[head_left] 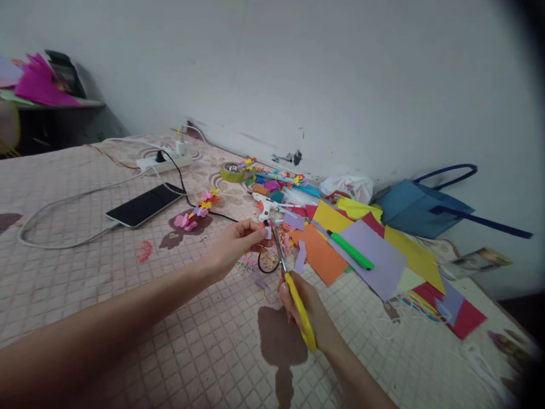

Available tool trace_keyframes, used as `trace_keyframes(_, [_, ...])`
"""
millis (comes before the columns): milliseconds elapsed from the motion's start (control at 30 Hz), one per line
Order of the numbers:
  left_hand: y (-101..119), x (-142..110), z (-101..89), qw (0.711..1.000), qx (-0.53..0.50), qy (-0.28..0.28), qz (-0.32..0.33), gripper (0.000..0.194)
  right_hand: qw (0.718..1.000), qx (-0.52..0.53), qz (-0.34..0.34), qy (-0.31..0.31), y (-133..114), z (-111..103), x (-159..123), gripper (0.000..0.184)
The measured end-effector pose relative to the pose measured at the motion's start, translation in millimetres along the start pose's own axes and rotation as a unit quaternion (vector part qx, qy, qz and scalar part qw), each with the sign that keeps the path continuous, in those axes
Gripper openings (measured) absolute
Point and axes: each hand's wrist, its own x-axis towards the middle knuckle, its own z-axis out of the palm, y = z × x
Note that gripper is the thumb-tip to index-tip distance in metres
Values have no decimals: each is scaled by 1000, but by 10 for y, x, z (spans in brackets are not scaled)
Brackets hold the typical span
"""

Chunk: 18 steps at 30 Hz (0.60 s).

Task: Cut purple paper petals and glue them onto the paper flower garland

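In my right hand (309, 309) are yellow-handled scissors (301, 304), the fingers wrapped round the handles. Their metal blades point up and away, reaching beside a small lilac paper piece (268, 232). My left hand (238, 244) pinches that piece between thumb and fingertips. Tiny coloured paper scraps (251, 262) lie scattered under both hands. A lilac paper strip (300, 257) rests just right of the blades. Beyond the fingertips lies a white glue gun (266, 205) with a black cord. Paper flowers (198, 211) in pink, yellow and lilac sit left of it.
A phone (145, 205) on a cable and a white power strip (164, 163) lie at the left. Coloured sheets (374, 250) with a green pen (351, 250) spread to the right. Green tape (232, 172), a blue bag (426, 207) and a white plastic bag (347, 186) are near the wall.
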Motion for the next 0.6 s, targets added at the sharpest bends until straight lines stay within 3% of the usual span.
trace_keyframes(600, [-1,-20,29,1000,5,11,13,16,1000,-18,0,8,19,18,-5,31])
